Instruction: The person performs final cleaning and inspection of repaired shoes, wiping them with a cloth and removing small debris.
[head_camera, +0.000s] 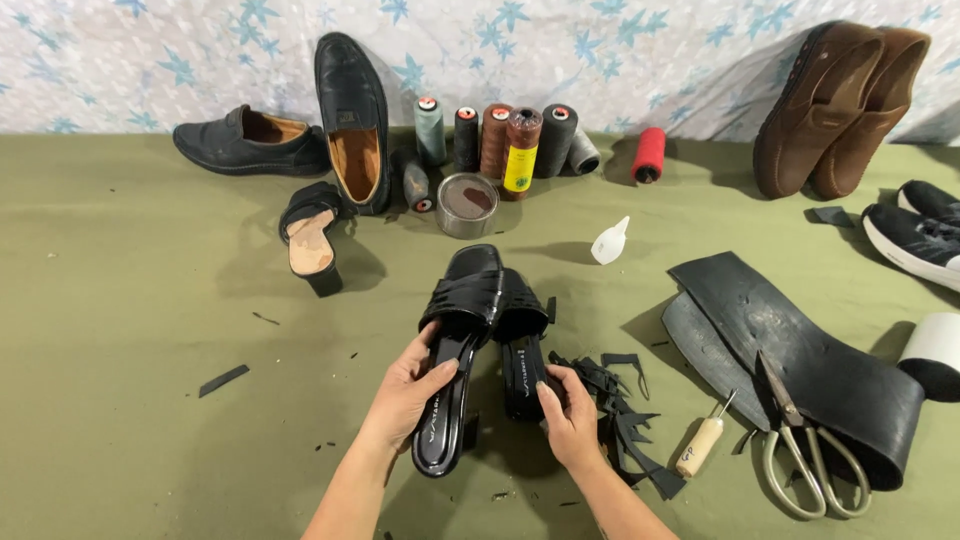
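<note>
Left hand: fingers wrapped around the side of a black sandal, holding it tilted on the green counter.
Right hand: fingers closed on the heel end of a second black sandal — the two sandals touch at their straps.
Position: both sandals lie at the counter's middle, just in front of the person.
Nearby: black scraps beside the right hand; a wooden-handled awl, scissors and a rubber sheet further right.
Behind: thread spools and a round tin.
</note>
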